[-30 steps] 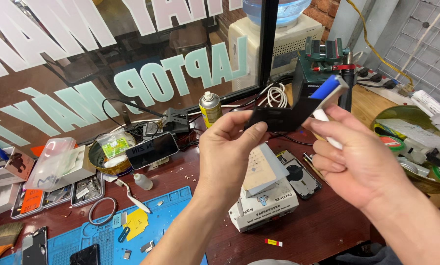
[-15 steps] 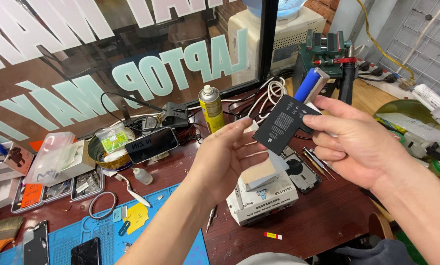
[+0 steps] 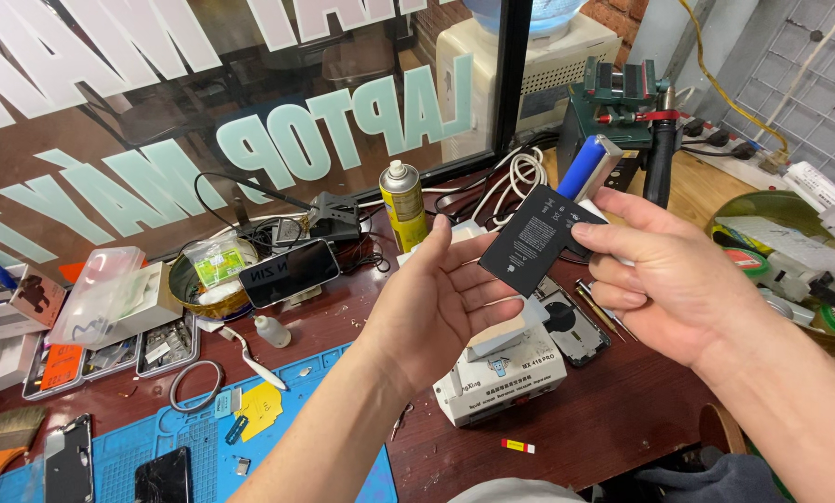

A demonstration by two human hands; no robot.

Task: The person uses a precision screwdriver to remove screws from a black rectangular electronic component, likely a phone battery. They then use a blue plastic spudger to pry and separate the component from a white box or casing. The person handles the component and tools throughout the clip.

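Note:
My right hand (image 3: pixel 669 279) pinches a flat black phone battery (image 3: pixel 537 239) by its right edge, holding it up above the bench; a blue-tipped roller tool (image 3: pixel 587 165) sticks up behind the same hand. My left hand (image 3: pixel 441 303) is open, palm up, its fingertips touching the battery's lower left edge. Below both hands sits a white heating machine (image 3: pixel 501 377) with a pale pad on top, and an opened phone body (image 3: pixel 571 326) lies beside it.
A yellow spray can (image 3: pixel 403 202) stands by the glass pane. A phone (image 3: pixel 289 272) leans on a stand, near a round dish (image 3: pixel 208 279). A blue work mat (image 3: pixel 184 447) holds small parts and dark screens. Screwdrivers (image 3: pixel 604 312), white cables (image 3: pixel 520 172) and a clamp fixture (image 3: pixel 622 93) lie right.
The battery has tilted from nearly edge-on to face me flat, and dropped slightly. My left hand has opened and now sits under its left edge.

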